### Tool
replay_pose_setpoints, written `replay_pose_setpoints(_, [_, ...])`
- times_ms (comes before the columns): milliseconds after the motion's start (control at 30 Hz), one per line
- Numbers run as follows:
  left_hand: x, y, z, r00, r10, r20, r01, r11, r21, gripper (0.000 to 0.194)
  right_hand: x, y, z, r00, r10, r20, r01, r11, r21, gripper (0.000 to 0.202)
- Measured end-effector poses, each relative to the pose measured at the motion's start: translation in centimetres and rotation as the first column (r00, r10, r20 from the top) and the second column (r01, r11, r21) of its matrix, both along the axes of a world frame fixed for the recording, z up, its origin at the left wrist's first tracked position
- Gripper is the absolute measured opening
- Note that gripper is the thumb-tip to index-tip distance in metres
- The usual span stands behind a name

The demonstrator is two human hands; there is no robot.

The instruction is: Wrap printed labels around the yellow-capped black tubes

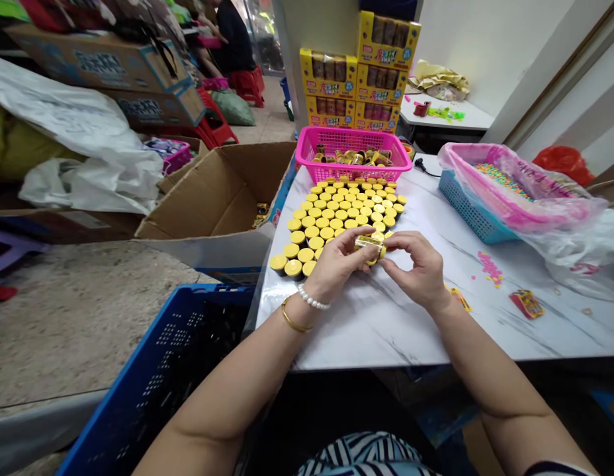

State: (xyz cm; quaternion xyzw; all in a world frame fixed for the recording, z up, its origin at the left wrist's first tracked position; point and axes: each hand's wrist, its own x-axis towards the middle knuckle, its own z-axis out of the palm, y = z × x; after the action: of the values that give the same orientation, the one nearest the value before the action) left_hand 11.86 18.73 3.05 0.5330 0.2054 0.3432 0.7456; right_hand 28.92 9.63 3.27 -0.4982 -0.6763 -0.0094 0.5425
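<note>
My left hand (339, 264), with a pearl bracelet and a gold bangle at its wrist, is closed round a small cup (367, 247) with a shiny gold wrapper. The cup lies on its side, its yellow lid facing right. The thumb and fingers of my right hand (416, 268) are at the lid end of this same cup. Beyond and to the left of my hands, many upright cups with yellow lids (311, 232) stand packed in rows on the white marbled table (347, 337).
A pink basket (354, 173) of cups stands behind the rows. To the right are a plastic-lined basket (470, 205) of colourful beads, pink pieces (489, 269) and stacked cards (526, 304). An open carton (212, 192) and a blue crate (138, 357) stand left. A person (232, 36) sits behind.
</note>
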Motion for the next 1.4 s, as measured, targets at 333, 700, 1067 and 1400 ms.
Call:
replay_pose_setpoints(333, [0.1, -0.2, 0.3, 0.994, 0.102, 0.051, -0.112, 0.954, 0.279, 0.035, -0.8, 0.6, -1.2, 0.756, 0.032, -0.654, -0.237, 0.944, -0.228, 0.028])
replay_pose_setpoints(700, [-0.4, -0.4, 0.5, 0.994, -0.035, 0.105, 0.009, 0.971, 0.240, 0.047, -0.6, 1.1, -0.8, 0.310, -0.066, -0.948, -0.611, 0.751, -0.252, 0.030])
replay_pose_setpoints(1067, [-0.1, 0.0, 0.4, 0.986, -0.127, 0.105, 0.142, 0.977, -0.161, 0.038, -0.7, 0.5, -0.9, 0.580, 0.115, -0.807, -0.487, 0.842, -0.230, 0.032])
replay_pose_setpoints(1400, [0.0, -0.5, 0.4, 0.980, -0.181, 0.089, 0.187, 0.980, -0.069, 0.035, -1.1, 0.4, -1.6, 0.528, 0.096, -0.844, -0.521, 0.821, -0.233, 0.024])
